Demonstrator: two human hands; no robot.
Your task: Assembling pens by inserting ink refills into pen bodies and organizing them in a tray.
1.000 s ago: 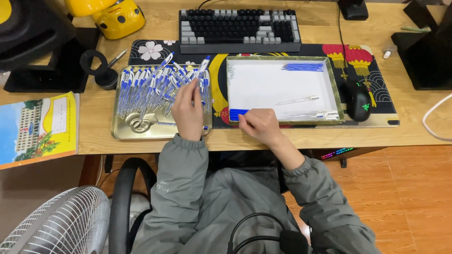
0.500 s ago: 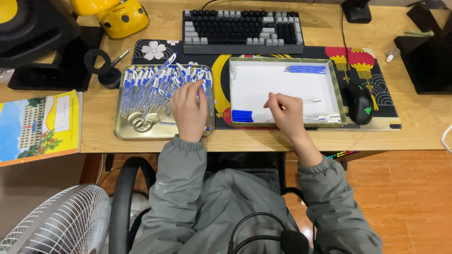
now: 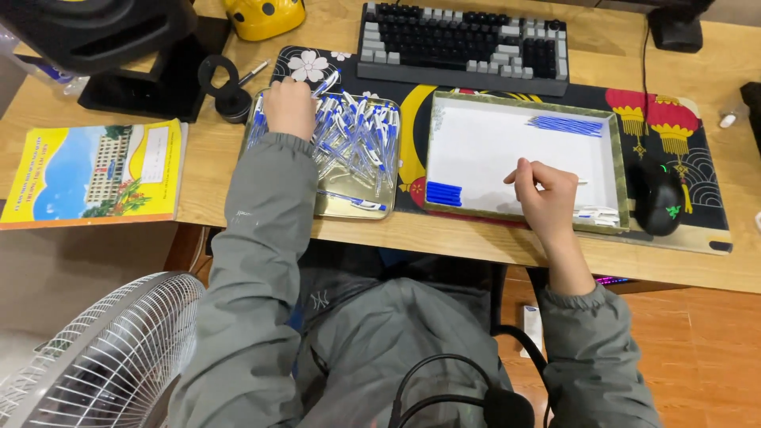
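Both hands are at work over 2 trays on the desk. Reaching to the far left corner of the metal tray (image 3: pixel 333 208), the left hand (image 3: pixel 289 107) lies knuckles-up on the heap of blue-and-white pens (image 3: pixel 357 139); its fingers curl down into the pile, but whether they have closed on a pen cannot be told from above. Over the white-lined tray (image 3: pixel 523 103), the right hand (image 3: pixel 547 190) pinches a thin pale pen part (image 3: pixel 581 182) between thumb and fingertips, its tip poking out to the right, held low over the tray floor. That tray looks arranged for sorting, judging by how the pieces lie: a bundle of blue refills (image 3: pixel 567 125) rests near its far right corner, a small stack of blue caps (image 3: pixel 444 193) sits at the near left, and a few clear barrels (image 3: pixel 596 214) gather at the near right, just beside the right hand. Both trays rest partly on a patterned desk mat (image 3: pixel 697 170), with a keyboard (image 3: pixel 464 43) beyond them and a black mouse (image 3: pixel 658 198) to the right. A yellow book (image 3: pixel 95 170) lies at the left and a floor fan (image 3: pixel 103 357) stands below the desk edge.
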